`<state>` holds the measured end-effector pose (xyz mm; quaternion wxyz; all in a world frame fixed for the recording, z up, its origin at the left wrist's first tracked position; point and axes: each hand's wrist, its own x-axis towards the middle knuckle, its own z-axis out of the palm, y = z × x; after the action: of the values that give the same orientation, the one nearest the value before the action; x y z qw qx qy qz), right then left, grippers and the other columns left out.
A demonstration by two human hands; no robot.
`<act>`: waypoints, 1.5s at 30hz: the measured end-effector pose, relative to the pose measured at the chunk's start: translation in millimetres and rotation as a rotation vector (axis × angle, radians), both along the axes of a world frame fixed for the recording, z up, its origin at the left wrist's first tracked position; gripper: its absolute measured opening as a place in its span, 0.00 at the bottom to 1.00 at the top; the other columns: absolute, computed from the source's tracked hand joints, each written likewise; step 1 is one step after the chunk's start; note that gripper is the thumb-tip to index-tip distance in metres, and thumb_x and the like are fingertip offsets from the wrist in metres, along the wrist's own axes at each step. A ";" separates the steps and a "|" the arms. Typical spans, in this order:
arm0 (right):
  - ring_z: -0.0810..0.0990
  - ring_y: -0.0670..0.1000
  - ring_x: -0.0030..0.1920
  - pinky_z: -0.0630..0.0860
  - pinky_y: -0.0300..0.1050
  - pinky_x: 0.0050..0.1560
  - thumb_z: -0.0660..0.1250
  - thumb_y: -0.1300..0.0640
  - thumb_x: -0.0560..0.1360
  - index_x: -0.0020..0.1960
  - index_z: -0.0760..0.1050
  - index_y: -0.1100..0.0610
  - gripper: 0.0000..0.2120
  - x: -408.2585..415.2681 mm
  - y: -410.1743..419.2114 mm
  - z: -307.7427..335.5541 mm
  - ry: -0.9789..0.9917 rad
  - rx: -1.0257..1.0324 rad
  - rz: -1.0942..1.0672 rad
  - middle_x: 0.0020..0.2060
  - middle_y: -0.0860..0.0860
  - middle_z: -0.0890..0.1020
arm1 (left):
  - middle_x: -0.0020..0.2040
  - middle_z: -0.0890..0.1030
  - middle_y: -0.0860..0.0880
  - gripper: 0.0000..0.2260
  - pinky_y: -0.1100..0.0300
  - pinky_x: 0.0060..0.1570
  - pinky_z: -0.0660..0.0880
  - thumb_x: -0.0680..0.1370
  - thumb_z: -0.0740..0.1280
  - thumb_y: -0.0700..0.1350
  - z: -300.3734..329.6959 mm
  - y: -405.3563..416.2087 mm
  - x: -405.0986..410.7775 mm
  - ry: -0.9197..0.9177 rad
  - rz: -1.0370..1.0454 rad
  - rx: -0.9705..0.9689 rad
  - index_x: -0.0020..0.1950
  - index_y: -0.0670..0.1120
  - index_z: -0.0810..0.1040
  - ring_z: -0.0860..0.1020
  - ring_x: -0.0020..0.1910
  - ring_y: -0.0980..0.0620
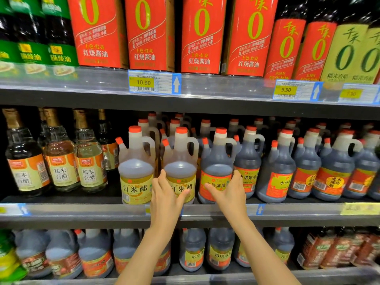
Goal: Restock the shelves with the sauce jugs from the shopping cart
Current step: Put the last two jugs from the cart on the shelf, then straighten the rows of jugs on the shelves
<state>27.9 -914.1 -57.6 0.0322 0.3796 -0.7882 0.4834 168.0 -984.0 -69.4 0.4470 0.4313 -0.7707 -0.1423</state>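
Note:
Two yellow-labelled jugs stand side by side at the front of the middle shelf (82, 209). My left hand (166, 194) rests on the label of the right one, a yellow-labelled jug (180, 161), fingers straight, thumb spread across its front. Beside it stands a dark jug with a red label (216, 167). My right hand (228, 190) lies with straight fingers against that red label. Both jugs stand upright on the shelf with orange caps on top. The shopping cart is out of view.
The other yellow-labelled jug (136, 167) stands to the left, glass vinegar bottles (61, 159) further left. More dark red-labelled jugs (304, 163) fill the shelf to the right. Tall red bottles (148, 33) line the upper shelf; more jugs (193, 249) sit below.

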 end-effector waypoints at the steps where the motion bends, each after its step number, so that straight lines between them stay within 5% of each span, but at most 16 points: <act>1: 0.66 0.58 0.69 0.68 0.51 0.64 0.74 0.46 0.67 0.73 0.55 0.64 0.45 -1.9 1.2 0.1 -0.012 0.003 0.011 0.69 0.59 0.66 | 0.63 0.69 0.35 0.38 0.49 0.56 0.72 0.70 0.74 0.48 0.6 0.6 0.4 0.002 -0.002 0.004 0.71 0.33 0.60 0.71 0.63 0.37; 6: 0.72 0.57 0.65 0.73 0.54 0.61 0.75 0.44 0.64 0.70 0.61 0.61 0.42 -11.2 11.0 1.7 -0.070 0.019 0.077 0.65 0.56 0.72 | 0.69 0.66 0.38 0.39 0.53 0.62 0.69 0.71 0.72 0.51 2.6 -0.2 3.2 0.007 -0.031 0.021 0.73 0.36 0.57 0.67 0.68 0.41; 22: 0.69 0.55 0.68 0.71 0.54 0.64 0.75 0.43 0.65 0.72 0.58 0.57 0.44 -15.1 10.8 -7.7 -0.056 -0.005 0.123 0.68 0.53 0.69 | 0.68 0.68 0.39 0.38 0.51 0.63 0.67 0.69 0.74 0.47 -4.1 -8.1 5.0 0.091 -0.046 0.048 0.72 0.37 0.60 0.67 0.68 0.41; 29: 0.70 0.50 0.67 0.72 0.54 0.64 0.72 0.38 0.63 0.72 0.59 0.54 0.44 -15.6 17.1 -8.4 -0.076 -0.055 0.177 0.68 0.49 0.71 | 0.64 0.73 0.40 0.33 0.45 0.56 0.74 0.69 0.74 0.48 -13.0 -6.7 13.4 0.140 -0.055 0.079 0.68 0.39 0.66 0.73 0.62 0.42; 34: 0.71 0.46 0.60 0.69 0.40 0.59 0.73 0.52 0.70 0.69 0.64 0.54 0.31 -31.2 55.0 7.7 -0.041 -0.272 0.050 0.60 0.47 0.72 | 0.54 0.75 0.43 0.22 0.55 0.42 0.74 0.69 0.74 0.42 2.2 27.1 -1.1 0.209 -0.091 -0.201 0.60 0.41 0.72 0.76 0.51 0.44; 38: 0.71 0.48 0.60 0.70 0.45 0.59 0.72 0.54 0.71 0.67 0.66 0.56 0.27 -68.3 85.7 16.9 -0.021 -0.374 -0.100 0.59 0.50 0.73 | 0.51 0.75 0.45 0.18 0.60 0.47 0.72 0.71 0.71 0.46 13.5 52.0 -46.0 0.333 -0.225 -0.232 0.58 0.43 0.72 0.73 0.50 0.52; 45: 0.67 0.54 0.69 0.67 0.50 0.66 0.72 0.51 0.71 0.73 0.58 0.58 0.37 -133.0 104.4 10.7 -0.049 -0.198 -0.078 0.70 0.55 0.67 | 0.59 0.74 0.43 0.21 0.58 0.58 0.70 0.74 0.70 0.42 6.1 83.0 -140.5 0.197 -0.325 -0.156 0.65 0.40 0.70 0.72 0.59 0.49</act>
<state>-105.1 -809.7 -47.0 0.0690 0.3317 -0.7512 0.5665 27.6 -901.0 -63.3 0.5235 0.2491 -0.7914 -0.1940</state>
